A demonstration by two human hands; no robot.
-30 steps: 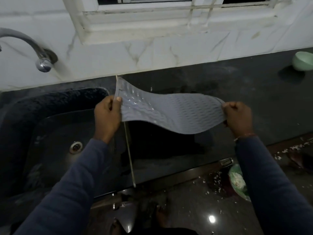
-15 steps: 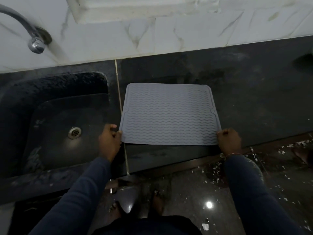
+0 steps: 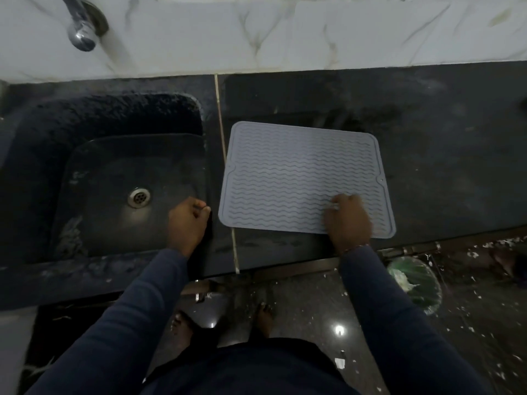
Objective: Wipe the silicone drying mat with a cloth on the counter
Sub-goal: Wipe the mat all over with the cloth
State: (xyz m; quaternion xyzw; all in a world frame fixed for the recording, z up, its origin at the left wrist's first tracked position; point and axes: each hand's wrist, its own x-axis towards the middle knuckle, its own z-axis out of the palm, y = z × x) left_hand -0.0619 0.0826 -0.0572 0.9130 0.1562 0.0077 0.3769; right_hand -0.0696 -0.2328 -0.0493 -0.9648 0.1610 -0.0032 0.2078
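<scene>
The grey silicone drying mat [image 3: 299,172], ribbed with wavy lines, lies flat on the dark counter [image 3: 445,149] just right of the sink. My right hand [image 3: 346,220] rests palm down on the mat's near right part, fingers spread, holding nothing. My left hand [image 3: 186,223] is off the mat, to its left at the sink's right edge, with the fingers curled in and nothing seen in them. No cloth is in view.
The black sink [image 3: 114,172] with its drain [image 3: 139,197] fills the left side, under a metal tap [image 3: 81,32]. A marble wall runs behind the counter. Below the counter edge, a green bowl [image 3: 413,283] stands on a floor littered with white bits.
The mat, held up in both hands a second ago, now lies flat on the counter. My left hand has let go and moved left; my right hand has slid onto the mat.
</scene>
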